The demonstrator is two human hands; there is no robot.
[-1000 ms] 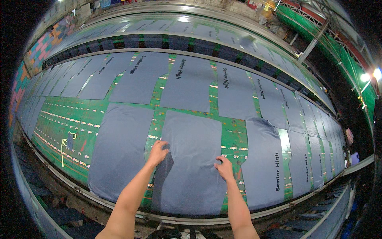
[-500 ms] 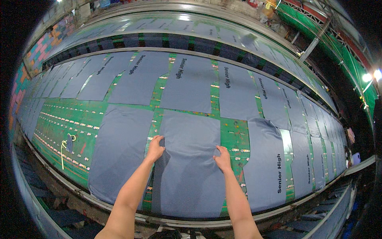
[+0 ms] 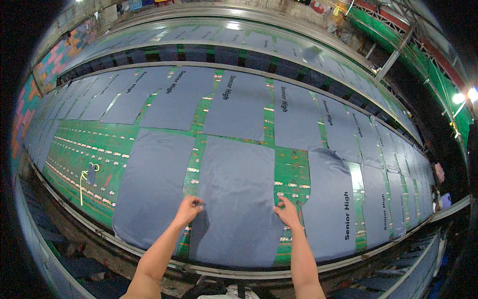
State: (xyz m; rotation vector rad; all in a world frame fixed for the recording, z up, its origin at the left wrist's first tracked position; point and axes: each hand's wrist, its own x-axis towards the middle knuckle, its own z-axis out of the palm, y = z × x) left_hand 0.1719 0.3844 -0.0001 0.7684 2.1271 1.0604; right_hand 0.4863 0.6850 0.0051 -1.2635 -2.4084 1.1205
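A blue-grey fabric panel (image 3: 236,174) lies nearly flat on the green table directly before me, with faint wrinkles across it. At its left edge is my left hand (image 3: 188,211), the thumb and fingertips closed in a pinch on the cloth margin. My right hand (image 3: 289,213) rests by the panel's right edge, thumb and forefinger apart, the thumb close to the cloth and the finger over the green surface. A dark shadow falls on the panel beside my left hand. To the right lies a printed fabric panel (image 3: 328,209) with its upper corner rumpled.
Several more panels cover the long green table (image 3: 74,134), which has rows of whitish marks. A yellow cord with a dark scrap (image 3: 91,174) lies at left. A metal rail (image 3: 234,272) borders the near edge. Behind stands another panel-covered table (image 3: 199,37). Lamps (image 3: 472,94) shine at right.
Both hands have come down the panel's sides toward me. The folds between them have smoothed out, and my right thumb and forefinger have parted from the cloth edge.
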